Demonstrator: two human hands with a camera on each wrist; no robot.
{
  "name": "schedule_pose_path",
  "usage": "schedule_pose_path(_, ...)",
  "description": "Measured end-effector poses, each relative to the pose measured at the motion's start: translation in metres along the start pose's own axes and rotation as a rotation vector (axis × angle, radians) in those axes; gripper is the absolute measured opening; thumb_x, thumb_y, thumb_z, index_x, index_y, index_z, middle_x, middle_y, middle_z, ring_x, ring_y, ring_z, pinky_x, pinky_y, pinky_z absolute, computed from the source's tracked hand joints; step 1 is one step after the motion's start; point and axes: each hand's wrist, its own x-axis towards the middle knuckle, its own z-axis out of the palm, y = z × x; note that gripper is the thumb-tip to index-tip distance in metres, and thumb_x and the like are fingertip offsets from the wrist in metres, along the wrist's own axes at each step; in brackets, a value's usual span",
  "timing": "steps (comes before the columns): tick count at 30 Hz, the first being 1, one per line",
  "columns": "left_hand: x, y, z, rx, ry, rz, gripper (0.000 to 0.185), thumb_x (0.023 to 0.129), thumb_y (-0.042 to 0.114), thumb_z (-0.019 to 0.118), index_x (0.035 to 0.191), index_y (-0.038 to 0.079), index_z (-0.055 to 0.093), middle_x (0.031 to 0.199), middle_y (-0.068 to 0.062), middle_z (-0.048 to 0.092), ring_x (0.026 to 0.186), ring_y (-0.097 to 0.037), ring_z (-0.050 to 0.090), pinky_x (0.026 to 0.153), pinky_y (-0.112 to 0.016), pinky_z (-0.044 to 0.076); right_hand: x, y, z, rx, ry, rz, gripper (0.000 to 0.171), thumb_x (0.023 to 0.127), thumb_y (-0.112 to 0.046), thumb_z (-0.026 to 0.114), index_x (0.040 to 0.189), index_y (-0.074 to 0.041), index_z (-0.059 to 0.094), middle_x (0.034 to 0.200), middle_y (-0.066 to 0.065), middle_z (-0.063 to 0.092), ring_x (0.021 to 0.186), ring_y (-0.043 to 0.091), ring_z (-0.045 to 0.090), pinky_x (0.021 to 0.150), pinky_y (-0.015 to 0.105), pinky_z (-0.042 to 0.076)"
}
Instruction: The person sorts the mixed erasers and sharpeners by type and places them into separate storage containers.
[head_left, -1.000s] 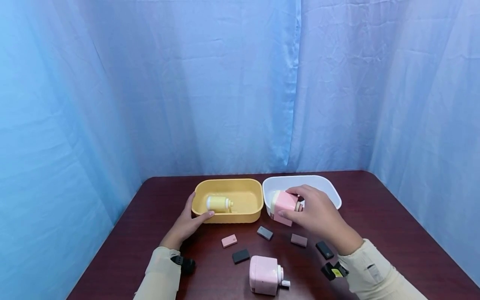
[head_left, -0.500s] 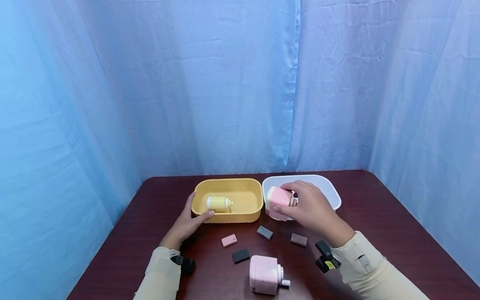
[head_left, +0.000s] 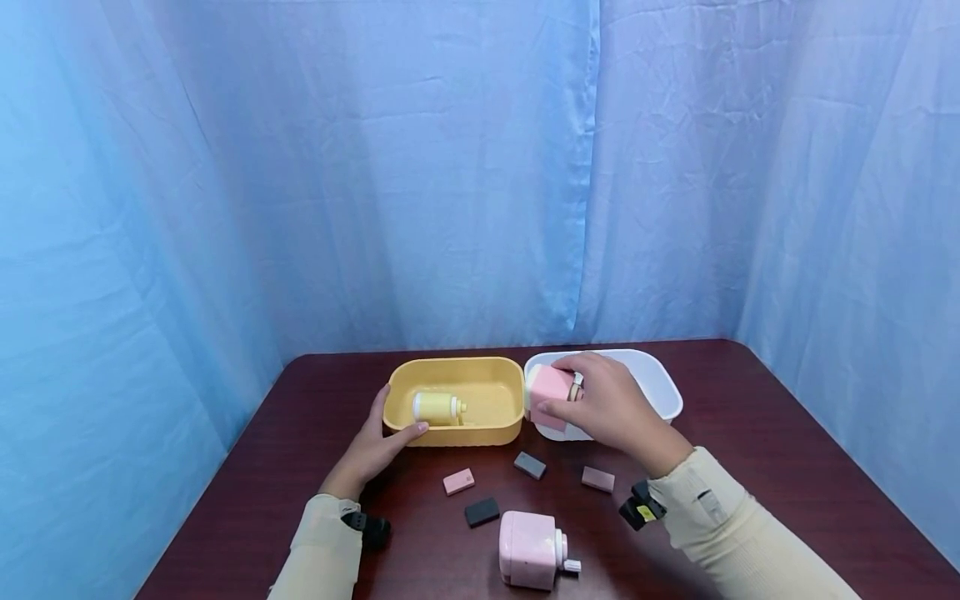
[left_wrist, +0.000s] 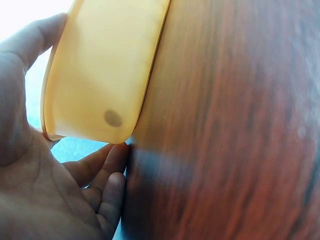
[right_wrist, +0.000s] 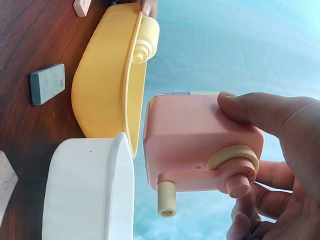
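My right hand (head_left: 611, 408) grips a pink pencil sharpener (right_wrist: 200, 135) by its sides, its cream-tipped crank showing in the right wrist view. In the head view this sharpener overlaps the left end of the white bin (head_left: 656, 392), next to the yellow bin (head_left: 453, 436). The left hand (head_left: 378, 442) holds the yellow bin at its left front corner, thumb over the front rim and fingers around the end wall. Inside that bin lies a yellow sharpener (head_left: 435, 408) on its side. In the left wrist view, fingertips touch the bin's end wall (left_wrist: 100, 85).
A light pink sharpener (head_left: 528, 550) with a white crank lies near the front. Several eraser-like blocks lie between it and the bins: pink (head_left: 458, 482), grey (head_left: 529, 465), black (head_left: 482, 512) and mauve (head_left: 597, 479). Blue curtains (head_left: 450, 183) hang behind the dark wooden table (head_left: 330, 383).
My right hand has carried the pink sharpener left and farther back, from the white bin's front toward the yellow bin. A black block on the right is now hidden by the wrist. The left hand stays put.
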Motion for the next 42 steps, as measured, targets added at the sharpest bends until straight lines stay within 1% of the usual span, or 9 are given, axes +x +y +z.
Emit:
schedule_pose_path(5, -0.001, -0.001, 0.001, -0.008, 0.007, 0.011, 0.118, 0.083, 0.061, 0.079, 0.167, 0.033, 0.002, 0.173, -0.013, 0.015, 0.157, -0.038, 0.019, 0.123, -0.066, 0.019, 0.006, -0.001, 0.002, -0.005, -0.004, 0.011, 0.055, 0.075, -0.040, 0.092, 0.119, -0.013, 0.075, 0.107, 0.003, 0.074, 0.088, 0.019, 0.062, 0.073, 0.034, 0.048)
schedule_pose_path(11, 0.000, -0.003, 0.002, -0.020, 0.009, 0.031, 0.116, 0.083, 0.060, 0.079, 0.167, 0.032, 0.003, 0.172, -0.012, 0.017, 0.157, -0.036, 0.021, 0.124, -0.064, 0.019, 0.011, -0.005, 0.004, -0.022, -0.007, 0.010, 0.056, 0.075, -0.043, 0.092, 0.120, -0.014, 0.076, 0.109, 0.003, 0.074, 0.094, 0.023, 0.066, 0.077, 0.038, 0.051)
schedule_pose_path(20, 0.000, -0.002, 0.001, -0.020, 0.010, 0.036, 0.117, 0.083, 0.060, 0.079, 0.167, 0.032, 0.003, 0.173, -0.012, 0.017, 0.157, -0.037, 0.021, 0.123, -0.065, 0.019, 0.018, -0.011, 0.004, -0.074, -0.029, 0.076, 0.052, 0.074, -0.053, 0.090, 0.116, -0.024, 0.078, 0.105, -0.005, 0.074, 0.084, 0.016, 0.062, 0.066, 0.033, 0.049)
schedule_pose_path(23, 0.000, -0.002, 0.001, -0.016, 0.012, 0.036, 0.117, 0.083, 0.060, 0.079, 0.167, 0.031, 0.003, 0.172, -0.012, 0.017, 0.157, -0.037, 0.022, 0.123, -0.066, 0.019, 0.021, -0.012, 0.005, -0.075, -0.042, 0.074, 0.053, 0.074, -0.052, 0.090, 0.116, -0.023, 0.078, 0.106, -0.005, 0.075, 0.085, 0.017, 0.063, 0.068, 0.034, 0.049)
schedule_pose_path(29, 0.000, -0.003, 0.001, -0.008, 0.017, 0.033, 0.117, 0.083, 0.060, 0.079, 0.167, 0.030, 0.003, 0.172, -0.013, 0.017, 0.157, -0.038, 0.021, 0.123, -0.066, 0.019, 0.024, -0.015, 0.008, -0.056, -0.051, 0.062, 0.056, 0.073, -0.049, 0.092, 0.118, -0.019, 0.078, 0.110, -0.001, 0.076, 0.092, 0.019, 0.066, 0.077, 0.039, 0.052)
schedule_pose_path(37, -0.002, 0.000, 0.000, -0.007, 0.012, 0.018, 0.116, 0.083, 0.061, 0.078, 0.167, 0.033, 0.002, 0.173, -0.013, 0.016, 0.157, -0.038, 0.021, 0.123, -0.066, 0.020, 0.030, -0.018, 0.012, -0.058, -0.048, 0.037, 0.055, 0.073, -0.047, 0.092, 0.117, -0.017, 0.079, 0.108, 0.000, 0.077, 0.090, 0.019, 0.065, 0.074, 0.037, 0.051)
schedule_pose_path(42, -0.002, 0.001, 0.000, -0.003, 0.011, 0.015, 0.117, 0.083, 0.062, 0.078, 0.167, 0.031, 0.002, 0.173, -0.014, 0.016, 0.157, -0.039, 0.020, 0.123, -0.066, 0.020, 0.033, -0.019, 0.014, -0.062, -0.057, 0.027, 0.057, 0.073, -0.047, 0.092, 0.119, -0.016, 0.079, 0.109, 0.001, 0.077, 0.092, 0.020, 0.066, 0.074, 0.037, 0.051)
